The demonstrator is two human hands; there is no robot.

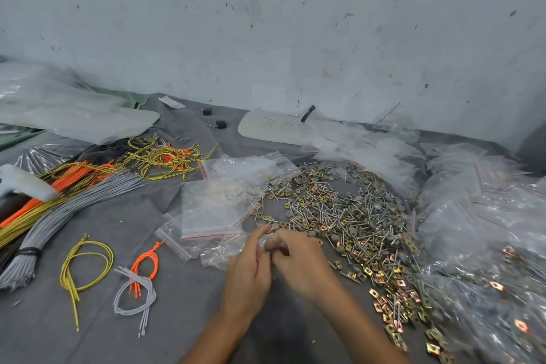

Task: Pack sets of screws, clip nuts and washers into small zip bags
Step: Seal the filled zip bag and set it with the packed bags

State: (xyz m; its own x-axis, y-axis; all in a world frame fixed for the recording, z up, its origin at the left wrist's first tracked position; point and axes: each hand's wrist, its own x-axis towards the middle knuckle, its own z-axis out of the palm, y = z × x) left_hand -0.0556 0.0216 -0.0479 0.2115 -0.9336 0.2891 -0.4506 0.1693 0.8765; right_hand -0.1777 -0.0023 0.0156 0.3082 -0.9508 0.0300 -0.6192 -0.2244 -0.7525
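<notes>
Left hand (249, 266) and right hand (300, 258) pinch one small zip bag (263, 241) together near the grey cloth's (177, 319) front edge, probably working its mouth; hardware pile (354, 216) sits just right, spare bags (212, 210) just behind, both within easy reach.

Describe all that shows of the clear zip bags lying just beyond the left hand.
The clear zip bags are thin, glossy plastic with red lines along their zip edges. Several lie flat, overlapping and fanned out, on the grey cloth, between the wire bundles and the hardware pile, reaching its left edge.
</notes>
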